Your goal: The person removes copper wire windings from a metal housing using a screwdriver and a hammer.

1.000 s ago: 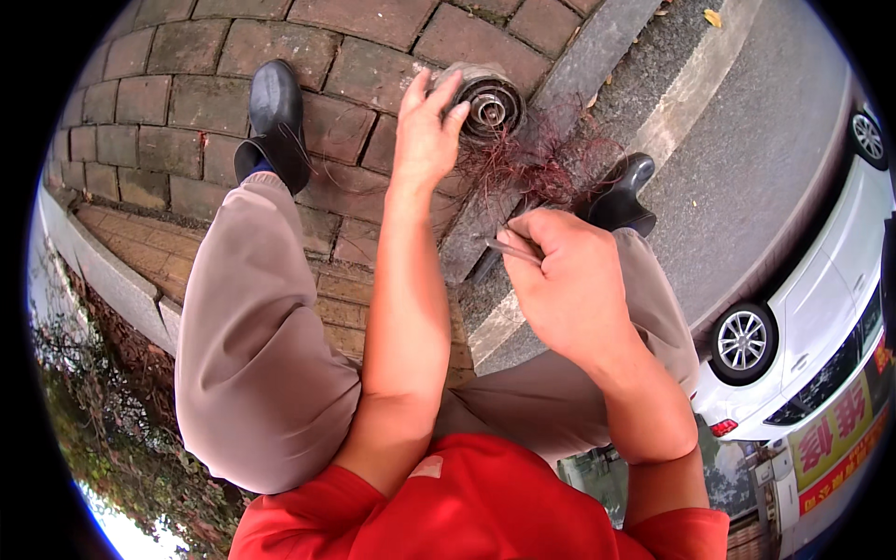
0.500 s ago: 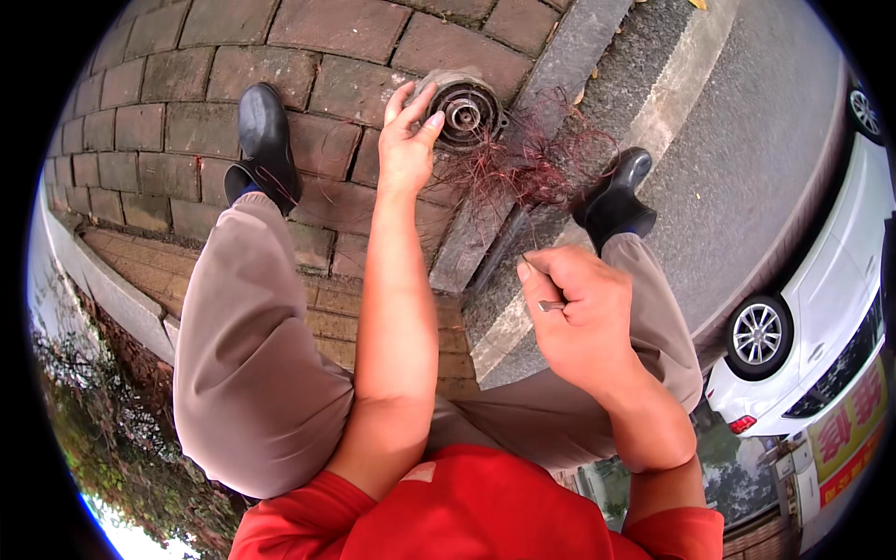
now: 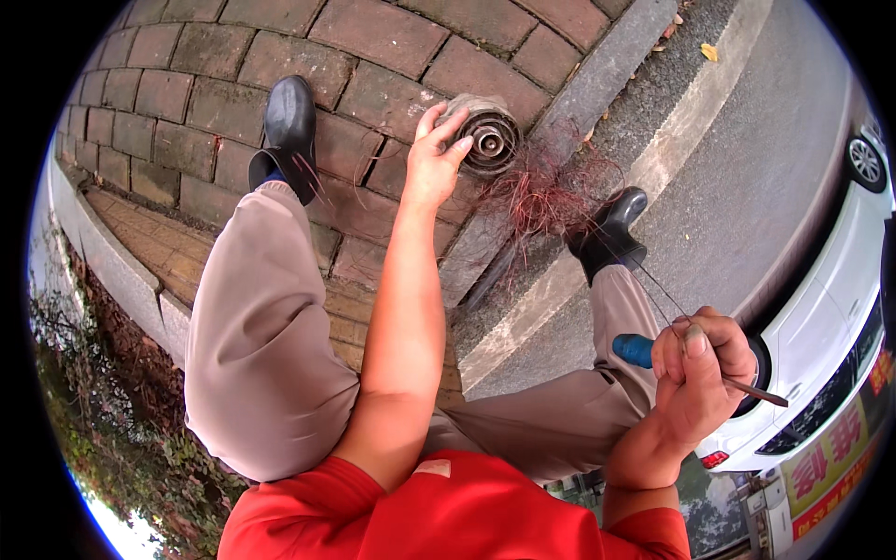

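Observation:
My left hand point(image 3: 435, 163) grips the left side of a round metal motor part point(image 3: 492, 140), with thumb and fingers at its rim. Concentric rings and a central hub show on the part's upward face. Tangled reddish copper wire point(image 3: 546, 198) spills from its lower right side over the kerb. Lower right, my right hand point(image 3: 702, 369) is closed around a screwdriver with a blue handle point(image 3: 633, 350); its metal shaft sticks out on the other side of the fist. Thin strands of wire point(image 3: 665, 293) run taut from the tangle to the pinched thumb and fingers.
My black boots stand apart, the left boot point(image 3: 290, 126) on brick paving point(image 3: 191, 145), the right boot point(image 3: 611, 233) on the road beside the stone kerb point(image 3: 607, 79). A white car point(image 3: 812, 345) is parked at the right. Shrubs point(image 3: 121, 420) grow at the lower left.
My right hand has moved right and down, away from the motor part, drawing strands taut. The screwdriver's blue handle now shows. My left hand stays on the part.

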### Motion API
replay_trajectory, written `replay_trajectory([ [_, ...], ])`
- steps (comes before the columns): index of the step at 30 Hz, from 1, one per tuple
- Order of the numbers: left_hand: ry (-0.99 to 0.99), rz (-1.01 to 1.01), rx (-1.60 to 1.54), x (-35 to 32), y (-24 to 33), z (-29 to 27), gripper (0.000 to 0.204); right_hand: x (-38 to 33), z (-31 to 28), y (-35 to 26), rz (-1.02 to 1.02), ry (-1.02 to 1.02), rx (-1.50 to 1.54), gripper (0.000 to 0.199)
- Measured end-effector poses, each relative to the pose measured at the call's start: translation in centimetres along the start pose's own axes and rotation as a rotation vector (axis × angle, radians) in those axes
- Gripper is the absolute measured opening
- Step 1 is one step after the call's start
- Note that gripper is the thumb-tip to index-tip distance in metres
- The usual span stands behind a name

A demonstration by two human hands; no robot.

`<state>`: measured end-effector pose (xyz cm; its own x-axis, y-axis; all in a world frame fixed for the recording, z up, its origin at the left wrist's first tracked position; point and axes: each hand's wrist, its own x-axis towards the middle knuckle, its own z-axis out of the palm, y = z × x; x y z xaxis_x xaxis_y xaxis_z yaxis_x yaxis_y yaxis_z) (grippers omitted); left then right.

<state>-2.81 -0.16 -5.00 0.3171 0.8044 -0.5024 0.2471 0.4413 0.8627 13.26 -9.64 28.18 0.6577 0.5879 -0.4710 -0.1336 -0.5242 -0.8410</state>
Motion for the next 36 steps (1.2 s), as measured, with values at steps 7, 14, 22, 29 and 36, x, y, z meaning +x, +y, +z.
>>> replay_trajectory([
  [7, 0.027, 0.055, 0.029, -1.7, 0.9, -0.7, 0.054, 0.5, 0.1, 0.7, -0.175, -0.322, -0.116, 0.02],
  [14, 0.142, 0.159, 0.236, -2.7, 2.1, 1.6, 0.037, 2.1, -0.8, 1.5, -0.398, -0.644, -0.134, 0.025],
  [22, 0.105, 0.35, 0.363, -2.4, 2.8, 1.0, 0.019, 3.4, 0.3, 0.6, -0.254, -0.89, -0.169, 0.016],
  [29, -0.059, 0.403, 0.249, -1.4, 5.1, -0.7, 0.015, 5.4, 0.3, 0.6, -0.116, -0.76, -0.451, 0.009],
  [36, 0.144, 0.214, -0.159, -2.6, 5.8, 2.3, 0.009, 6.7, 0.8, 1.5, 0.137, -0.91, -0.315, 0.014],
])
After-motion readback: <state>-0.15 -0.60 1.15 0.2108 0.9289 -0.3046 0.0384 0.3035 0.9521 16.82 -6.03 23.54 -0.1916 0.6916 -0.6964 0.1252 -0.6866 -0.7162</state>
